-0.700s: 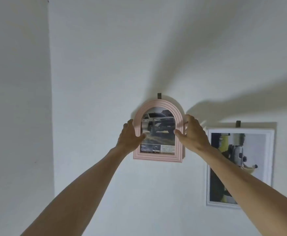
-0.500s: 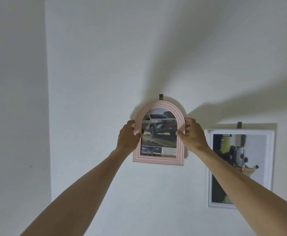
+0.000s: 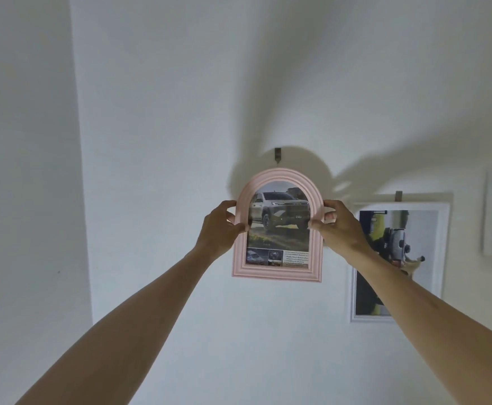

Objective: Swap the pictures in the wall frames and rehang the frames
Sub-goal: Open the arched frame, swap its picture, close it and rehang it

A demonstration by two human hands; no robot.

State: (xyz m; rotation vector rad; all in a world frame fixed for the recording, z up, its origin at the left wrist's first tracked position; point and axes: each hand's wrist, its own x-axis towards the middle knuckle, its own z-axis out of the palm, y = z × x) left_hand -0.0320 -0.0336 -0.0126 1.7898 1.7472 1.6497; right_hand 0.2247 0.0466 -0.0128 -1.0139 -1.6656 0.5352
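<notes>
Pink arched frame (image 3: 278, 226) with truck picture gripped at both sides by left hand (image 3: 220, 229) and right hand (image 3: 339, 228), just below wall hook (image 3: 277, 155); apparently not hung. White frame (image 3: 399, 261) hangs right.

bare wall (image 3: 151, 141) leftward; white frame (image 3: 443, 258) crowds right

wall (image 3: 268, 83): white | hooks: two | white frame (image 3: 443, 258) hanging | third frame (image 3: 490, 214) at right edge

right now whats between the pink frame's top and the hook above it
In the head view, only a short stretch of bare, shadowed wall separates the pink frame from the hook. Both hands, left hand and right hand, grip its sides.
</notes>
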